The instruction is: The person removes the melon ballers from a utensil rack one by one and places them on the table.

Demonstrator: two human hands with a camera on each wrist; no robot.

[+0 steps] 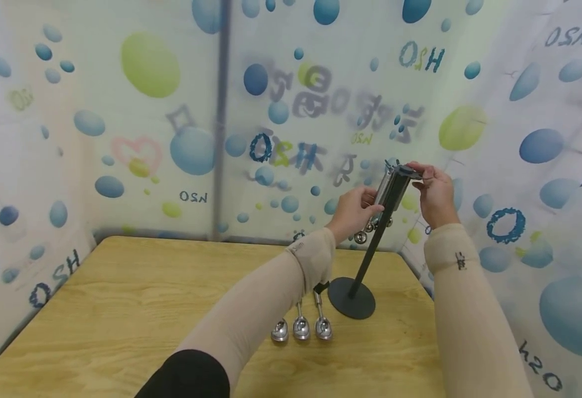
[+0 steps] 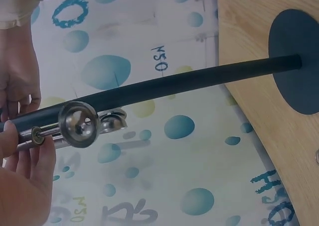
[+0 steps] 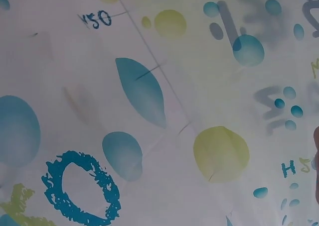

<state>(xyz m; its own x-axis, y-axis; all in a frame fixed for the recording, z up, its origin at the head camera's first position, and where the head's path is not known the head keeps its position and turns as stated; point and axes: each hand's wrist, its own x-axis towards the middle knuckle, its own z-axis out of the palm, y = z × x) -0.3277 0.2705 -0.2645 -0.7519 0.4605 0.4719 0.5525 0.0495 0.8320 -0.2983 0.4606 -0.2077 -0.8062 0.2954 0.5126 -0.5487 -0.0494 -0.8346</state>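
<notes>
A black stand [image 1: 372, 254] with a round base leans at a slant, and several metal spoons [image 1: 360, 237] with rounded bowls hang from its top. My left hand [image 1: 354, 213] holds the handle of a hanging spoon against the pole. In the left wrist view, that spoon's shiny bowl [image 2: 79, 124] sticks out past the fingers, with another bowl [image 2: 113, 120] behind it. At the top of the stand, my right hand [image 1: 436, 194] pinches the dark head [image 1: 406, 171]. Only a sliver of skin shows at the right wrist view's edge.
Metal spoons [image 1: 301, 328] lie side by side on the wooden table [image 1: 136, 298], partly hidden by my left sleeve. The stand's round base [image 1: 342, 298] is near the table's right edge. A bubble-printed curtain [image 1: 171, 110] surrounds the table.
</notes>
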